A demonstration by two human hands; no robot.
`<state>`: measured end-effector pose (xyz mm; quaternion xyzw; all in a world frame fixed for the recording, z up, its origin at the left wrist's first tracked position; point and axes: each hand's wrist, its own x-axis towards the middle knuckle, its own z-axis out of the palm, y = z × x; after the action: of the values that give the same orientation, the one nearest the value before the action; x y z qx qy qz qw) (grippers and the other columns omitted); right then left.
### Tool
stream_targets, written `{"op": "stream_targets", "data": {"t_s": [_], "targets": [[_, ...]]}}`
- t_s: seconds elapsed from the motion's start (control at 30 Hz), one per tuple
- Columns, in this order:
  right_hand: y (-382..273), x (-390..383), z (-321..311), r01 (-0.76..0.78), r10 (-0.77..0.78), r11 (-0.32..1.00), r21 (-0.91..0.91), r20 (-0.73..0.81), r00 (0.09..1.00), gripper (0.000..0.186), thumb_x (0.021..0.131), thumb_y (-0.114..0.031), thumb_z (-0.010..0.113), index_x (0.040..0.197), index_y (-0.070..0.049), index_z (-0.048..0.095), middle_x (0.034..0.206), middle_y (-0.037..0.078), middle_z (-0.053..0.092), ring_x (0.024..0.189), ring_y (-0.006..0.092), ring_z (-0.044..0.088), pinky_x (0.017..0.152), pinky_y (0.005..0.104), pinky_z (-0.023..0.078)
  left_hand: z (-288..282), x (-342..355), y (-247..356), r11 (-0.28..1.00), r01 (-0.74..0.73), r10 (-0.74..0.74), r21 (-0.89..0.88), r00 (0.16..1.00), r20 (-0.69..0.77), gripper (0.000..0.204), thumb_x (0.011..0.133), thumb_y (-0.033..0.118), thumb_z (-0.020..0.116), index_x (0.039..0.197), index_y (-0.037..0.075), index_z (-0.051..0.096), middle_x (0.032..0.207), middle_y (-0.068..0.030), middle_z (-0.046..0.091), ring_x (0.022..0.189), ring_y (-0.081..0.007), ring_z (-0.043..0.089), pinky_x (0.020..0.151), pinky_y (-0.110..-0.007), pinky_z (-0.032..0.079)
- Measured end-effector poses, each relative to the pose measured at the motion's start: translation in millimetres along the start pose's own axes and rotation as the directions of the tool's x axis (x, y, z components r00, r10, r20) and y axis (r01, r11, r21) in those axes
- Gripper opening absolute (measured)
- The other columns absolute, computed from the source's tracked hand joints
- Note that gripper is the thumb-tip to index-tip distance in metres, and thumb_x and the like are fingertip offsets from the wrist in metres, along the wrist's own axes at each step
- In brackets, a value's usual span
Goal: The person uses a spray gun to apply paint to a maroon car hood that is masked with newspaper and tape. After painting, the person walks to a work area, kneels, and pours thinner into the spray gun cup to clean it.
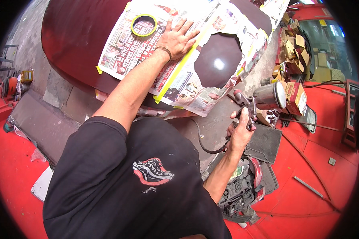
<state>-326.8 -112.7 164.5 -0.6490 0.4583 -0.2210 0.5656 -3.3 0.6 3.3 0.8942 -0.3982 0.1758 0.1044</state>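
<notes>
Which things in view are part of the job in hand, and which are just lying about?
In use:
- spray gun, in the right hand
- newspaper, under the left hand
- yellow tape strip
- dark red panel

Apparently lying about:
- cardboard boxes
- metal rod on red floor
- dark parts pile

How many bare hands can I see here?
2: the left hand lies palm-down on printed white newspaper sheets; the right hand grips a dark metal spray gun. No others show.
</notes>
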Motion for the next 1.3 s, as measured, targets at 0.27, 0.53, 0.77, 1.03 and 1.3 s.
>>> {"op": "stream_targets", "data": {"t_s": [0.27, 0.53, 0.77, 1.03, 1.3], "targets": [[-1, -6, -5, 0.019, -0.019, 1.0, 0.005, 0.006, 1.0, 0.031, 0.103, -0.037, 0.065, 0.11, -0.007, 0.062, 0.082, 0.004, 0.066, 0.041, 0.0057, 0.036, 0.037, 0.0235, 0.028, 4, 0, 0, 1.0, 0.007, -0.007, 0.02, 1.0, 0.013, 0.051, 0.11, 0.045, 0.033, 0.159, 0.032, 0.042, 0.168, -0.009, 0.034, 0.157, -0.029, 0.027, 0.126, -0.065, 0.009], [4, -10, -13, -0.001, 0.002, 1.0, 0.019, -0.063, 0.998, 0.032, 0.104, -0.038, 0.065, 0.109, -0.007, 0.058, 0.082, 0.005, 0.066, 0.04, 0.0061, 0.035, 0.036, 0.025, 0.028, 4, 0, -1, 1.0, -0.003, 0.003, 0.017, 1.0, -0.001, 0.051, 0.11, 0.044, 0.035, 0.159, 0.031, 0.043, 0.167, -0.0088, 0.035, 0.157, -0.0296, 0.028, 0.125, -0.066, 0.011], [-1, -20, -14, -0.004, 0.005, 0.999, 0.037, -0.03, 1.0, 0.03, 0.105, -0.037, 0.063, 0.11, -0.009, 0.058, 0.081, 0.004, 0.065, 0.041, 0.006, 0.035, 0.037, 0.024, 0.026, 2, 1, -4, 1.0, -0.014, 0.014, -0.028, 1.0, -0.021, 0.051, 0.109, 0.044, 0.037, 0.157, 0.03, 0.046, 0.166, -0.01, 0.037, 0.156, -0.0301, 0.029, 0.124, -0.067, 0.013], [-9, -28, 2, 0.023, -0.013, 0.998, 0.055, -0.184, 0.983, 0.034, 0.105, -0.041, 0.062, 0.103, -0.007, 0.062, 0.082, 0.004, 0.065, 0.042, 0.0058, 0.035, 0.038, 0.024, 0.027, 2, -1, -5, 0.998, -0.027, 0.027, -0.054, 1.0, -0.005, 0.052, 0.109, 0.045, 0.036, 0.157, 0.029, 0.046, 0.167, -0.0105, 0.037, 0.157, -0.0309, 0.028, 0.124, -0.069, 0.01], [-6, -52, 15, -0.039, 0.051, 0.997, 0.066, -0.2, 0.978, 0.035, 0.105, -0.043, 0.061, 0.109, -0.008, 0.058, 0.084, 0.004, 0.065, 0.042, 0.0062, 0.035, 0.038, 0.024, 0.028, 5, 0, -8, 0.98, -0.029, 0.024, -0.195, 0.999, -0.027, 0.055, 0.108, 0.048, 0.037, 0.157, 0.023, 0.047, 0.166, -0.0122, 0.037, 0.157, -0.0335, 0.026, 0.125, -0.067, 0.007]]}}
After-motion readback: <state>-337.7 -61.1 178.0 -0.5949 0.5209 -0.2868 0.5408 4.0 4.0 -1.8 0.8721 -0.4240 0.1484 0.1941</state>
